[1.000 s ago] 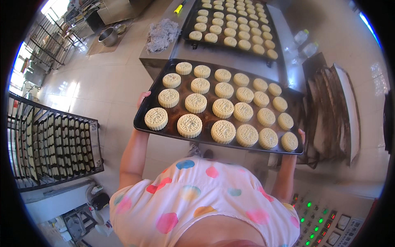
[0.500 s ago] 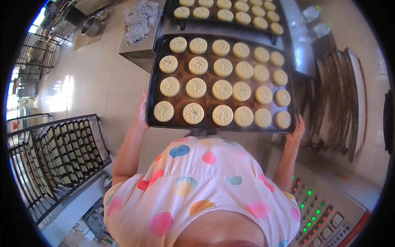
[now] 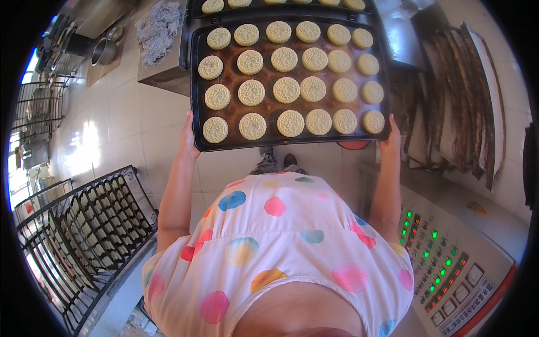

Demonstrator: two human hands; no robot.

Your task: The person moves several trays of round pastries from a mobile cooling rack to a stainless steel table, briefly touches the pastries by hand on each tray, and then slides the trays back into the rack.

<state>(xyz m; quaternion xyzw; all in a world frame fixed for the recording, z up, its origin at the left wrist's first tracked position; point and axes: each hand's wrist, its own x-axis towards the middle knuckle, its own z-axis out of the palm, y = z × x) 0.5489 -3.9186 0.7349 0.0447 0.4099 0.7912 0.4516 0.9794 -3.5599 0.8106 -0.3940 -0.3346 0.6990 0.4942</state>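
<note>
A large dark baking tray [image 3: 234,112] is held out in front of me, with several rows of pale, round mooncakes [image 3: 286,90] on it. Each cake has a fluted edge and a pattern pressed into its top. My left hand [image 3: 190,136] grips the tray's near left corner. At the near right corner my right hand [image 3: 392,135] has hold of the edge. Both hands' fingers are partly hidden by the tray. Just beyond lies a second dark tray [image 3: 255,9] with more such cakes, cut off by the top of the view.
A metal stand [image 3: 168,78] with a grey shaggy cloth [image 3: 160,31] is at the far left. On the left a black rack [image 3: 84,196] holds trays of cakes. Worn boards [image 3: 449,101] lean at the right, above a control panel [image 3: 443,264] with green lights. A red round object [image 3: 352,145] shows beneath the tray.
The tray, still in both hands, has shifted up and left in the view. Less of the far tray shows. My feet and a red round object have come into sight below.
</note>
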